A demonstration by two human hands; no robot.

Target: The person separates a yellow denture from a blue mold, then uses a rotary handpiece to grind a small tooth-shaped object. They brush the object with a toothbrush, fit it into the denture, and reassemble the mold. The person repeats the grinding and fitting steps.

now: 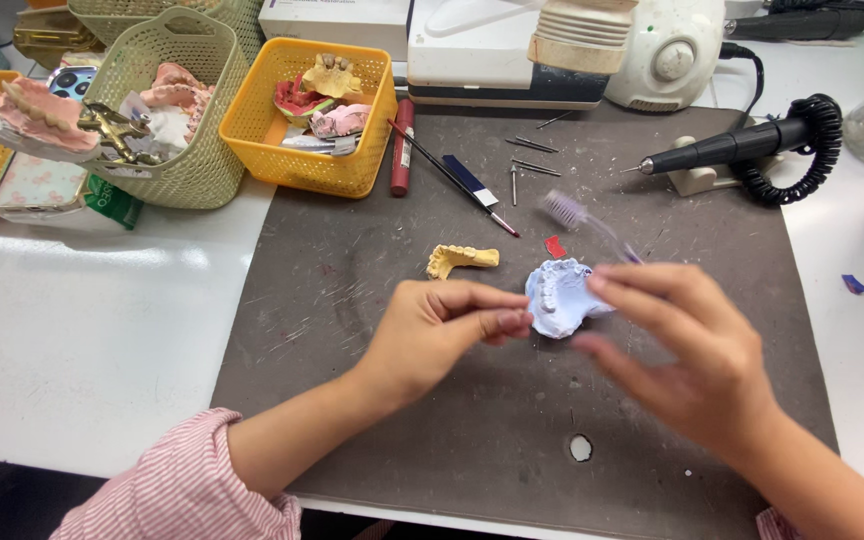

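Note:
My left hand (442,330) pinches the left edge of a pale blue dental cast (559,298) and holds it just above the dark grey work mat (352,300). A toothbrush (577,215) with a clear handle is gripped in my right hand (687,350); its bristled head points up and away from the cast, blurred by motion. A yellow half-arch dental cast (462,259) lies on the mat just behind my left hand. Beside the blue cast there is a small red scrap (554,245).
Behind the mat stand a yellow basket (282,160) and a green basket (202,160) with pink and white dental models. A black handpiece (732,148) with a coiled cord rests at the right. Burs (532,155), a fine brush (452,178) and a red pen (402,148) lie on the mat's far side.

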